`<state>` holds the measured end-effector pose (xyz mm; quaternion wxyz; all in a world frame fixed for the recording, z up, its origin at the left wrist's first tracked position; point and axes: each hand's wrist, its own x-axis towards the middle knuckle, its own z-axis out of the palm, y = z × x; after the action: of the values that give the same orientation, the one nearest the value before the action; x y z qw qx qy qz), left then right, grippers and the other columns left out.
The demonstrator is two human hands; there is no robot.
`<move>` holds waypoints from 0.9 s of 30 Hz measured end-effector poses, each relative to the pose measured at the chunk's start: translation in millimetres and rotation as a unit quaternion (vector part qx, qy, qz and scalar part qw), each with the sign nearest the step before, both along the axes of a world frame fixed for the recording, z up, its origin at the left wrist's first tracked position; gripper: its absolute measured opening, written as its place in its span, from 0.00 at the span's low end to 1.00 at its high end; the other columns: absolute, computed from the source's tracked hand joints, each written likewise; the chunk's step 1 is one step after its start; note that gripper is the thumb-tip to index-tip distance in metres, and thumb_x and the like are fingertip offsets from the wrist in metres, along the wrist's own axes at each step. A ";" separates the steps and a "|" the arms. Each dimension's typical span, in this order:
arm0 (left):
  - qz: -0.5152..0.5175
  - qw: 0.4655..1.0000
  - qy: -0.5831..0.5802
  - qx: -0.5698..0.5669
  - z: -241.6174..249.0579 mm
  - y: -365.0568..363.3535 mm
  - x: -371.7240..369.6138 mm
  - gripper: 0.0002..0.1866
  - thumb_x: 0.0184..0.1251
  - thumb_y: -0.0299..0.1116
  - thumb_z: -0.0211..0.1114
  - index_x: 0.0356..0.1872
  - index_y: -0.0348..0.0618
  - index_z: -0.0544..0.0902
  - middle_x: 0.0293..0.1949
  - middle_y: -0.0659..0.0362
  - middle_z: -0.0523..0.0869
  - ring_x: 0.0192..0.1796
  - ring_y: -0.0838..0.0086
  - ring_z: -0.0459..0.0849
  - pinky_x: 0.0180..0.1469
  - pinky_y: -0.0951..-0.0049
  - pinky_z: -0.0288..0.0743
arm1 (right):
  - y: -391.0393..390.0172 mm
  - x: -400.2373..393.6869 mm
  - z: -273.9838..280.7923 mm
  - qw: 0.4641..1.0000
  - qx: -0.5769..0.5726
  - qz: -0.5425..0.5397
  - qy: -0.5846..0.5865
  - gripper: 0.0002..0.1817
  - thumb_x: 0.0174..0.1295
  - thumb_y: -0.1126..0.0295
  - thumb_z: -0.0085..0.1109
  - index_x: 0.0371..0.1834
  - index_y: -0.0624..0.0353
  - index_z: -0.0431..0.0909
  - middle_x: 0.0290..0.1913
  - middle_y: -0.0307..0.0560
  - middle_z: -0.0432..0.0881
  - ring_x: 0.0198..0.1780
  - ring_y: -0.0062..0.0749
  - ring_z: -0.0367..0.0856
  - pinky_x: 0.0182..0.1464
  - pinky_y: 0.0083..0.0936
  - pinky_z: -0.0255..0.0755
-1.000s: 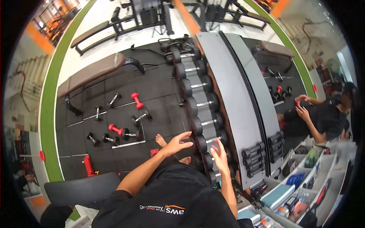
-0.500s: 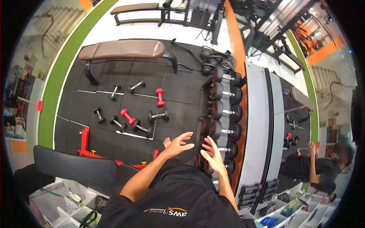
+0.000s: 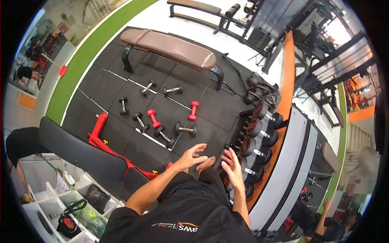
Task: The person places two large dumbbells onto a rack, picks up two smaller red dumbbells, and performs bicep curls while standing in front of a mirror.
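A black rubber floor spreads below, crossed by a long brown bench at the far side and a black padded bench on a red frame nearer. Along the right runs a rack of large dumbbells, set against a mirror. Small dumbbells lie scattered mid-floor, among them two red ones and a black one. The left hand hangs open, fingers spread, holding nothing, over the floor just short of the rack. The right hand, also open and empty, hovers in front of the rack's nearest dumbbells; whether it touches them cannot be told. The hands are apart.
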<state>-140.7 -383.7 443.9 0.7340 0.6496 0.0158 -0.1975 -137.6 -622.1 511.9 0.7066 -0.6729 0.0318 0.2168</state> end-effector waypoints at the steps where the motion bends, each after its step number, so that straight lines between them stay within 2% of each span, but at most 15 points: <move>1: 0.009 1.000 0.001 -0.004 -3.3 1.3 3.2 0.39 0.63 0.46 0.70 0.71 0.42 0.67 0.70 0.51 0.71 0.70 0.62 0.71 0.66 0.61 0.68 | 0.1 8.5 2.6 0.999 0.022 -0.008 0.025 0.39 0.68 0.70 0.60 0.79 0.58 0.51 0.75 0.55 0.61 0.70 0.43 0.68 0.65 0.36 0.69; 4: 0.040 0.999 0.012 0.009 -5.3 0.7 14.3 0.39 0.63 0.46 0.70 0.72 0.42 0.67 0.70 0.51 0.71 0.70 0.63 0.71 0.65 0.62 0.68 | 1.1 38.9 -0.9 0.989 0.121 -0.031 0.079 0.38 0.69 0.67 0.59 0.78 0.60 0.51 0.74 0.56 0.63 0.70 0.44 0.69 0.65 0.36 0.69; 9: 0.104 0.994 0.023 0.026 -7.3 -14.5 39.1 0.39 0.63 0.46 0.71 0.72 0.43 0.67 0.70 0.51 0.72 0.71 0.62 0.71 0.66 0.61 0.68 | -7.0 98.9 -4.8 0.982 0.168 0.026 0.085 0.36 0.69 0.67 0.58 0.78 0.61 0.53 0.72 0.58 0.65 0.70 0.44 0.69 0.66 0.36 0.68; 12: 0.147 0.988 0.029 0.038 -2.9 -31.9 57.7 0.35 0.66 0.37 0.70 0.72 0.41 0.66 0.69 0.52 0.71 0.71 0.66 0.69 0.65 0.65 0.69 | -22.4 139.9 -9.5 0.980 0.161 0.073 0.094 0.37 0.69 0.67 0.58 0.78 0.61 0.53 0.72 0.58 0.65 0.69 0.44 0.69 0.67 0.36 0.68; 16: 0.195 0.978 0.065 0.040 4.1 -51.3 76.5 0.37 0.63 0.44 0.71 0.71 0.42 0.68 0.69 0.51 0.73 0.71 0.63 0.70 0.65 0.62 0.69 | -41.4 190.8 -5.7 0.978 0.152 0.116 0.088 0.37 0.67 0.69 0.59 0.77 0.62 0.53 0.72 0.59 0.65 0.69 0.44 0.70 0.67 0.37 0.68; 17: 0.208 0.976 0.033 0.049 -4.6 -55.1 77.4 0.37 0.63 0.43 0.70 0.71 0.42 0.68 0.69 0.51 0.73 0.71 0.63 0.71 0.65 0.63 0.69 | -45.5 202.0 -7.0 0.977 0.153 0.121 0.087 0.38 0.67 0.69 0.60 0.77 0.62 0.53 0.72 0.59 0.65 0.69 0.44 0.70 0.66 0.37 0.68; 27: 0.299 0.952 0.066 0.016 -8.3 -67.5 68.1 0.37 0.64 0.40 0.71 0.71 0.39 0.66 0.68 0.47 0.73 0.70 0.62 0.71 0.65 0.65 0.68 | -51.3 265.9 -8.9 0.973 0.141 0.157 0.092 0.37 0.68 0.66 0.59 0.78 0.59 0.54 0.72 0.57 0.67 0.69 0.43 0.70 0.67 0.38 0.68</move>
<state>-72.6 -451.2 435.6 0.7464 0.6123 0.2604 -0.0110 128.3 -673.5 503.1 0.7454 -0.5403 -0.0398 0.3885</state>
